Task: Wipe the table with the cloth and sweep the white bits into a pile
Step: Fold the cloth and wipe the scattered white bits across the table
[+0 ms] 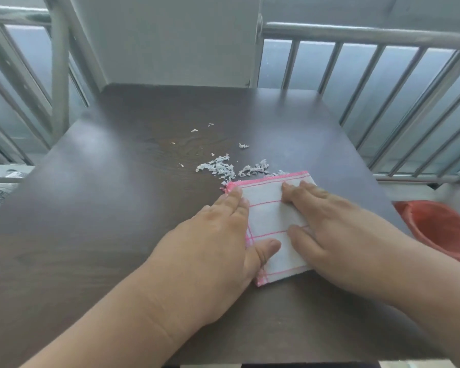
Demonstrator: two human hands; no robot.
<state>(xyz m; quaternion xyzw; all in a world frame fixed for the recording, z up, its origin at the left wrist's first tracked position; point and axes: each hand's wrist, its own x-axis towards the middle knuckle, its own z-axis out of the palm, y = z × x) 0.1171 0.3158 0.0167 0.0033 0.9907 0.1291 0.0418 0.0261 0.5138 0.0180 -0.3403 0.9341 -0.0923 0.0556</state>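
Pink-edged and thin, the cloth (pixel 270 221) lies flat on the dark wooden table (pixel 104 208), a little right of centre and on the half nearer you, and in the one head view you have both palms down on it. Your left hand (pixel 215 235) rests with straight fingers along the cloth's left edge, thumb laid across the fabric; your right hand (pixel 329 221) lies flat over the right side, fingers extended towards the far hem. Neither hand is curled around anything: both simply press. The white bits (pixel 218 168) sit touching or just beyond the cloth's far edge in two loose clumps, with a few strays further out towards the middle of the table. Judging by its look, the cloth is soft, light and limp, so it will bunch or fold if you push from one corner only; keep your weight spread over its far half so the leading hem stays tight to the wood. The bits look like feather-light shreds that could scatter or slip under a lifted edge, so a slow, even push should gather them best. Beyond the table's right side sits a red basin (pixel 441 229), in front of a metal railing (pixel 369 35).
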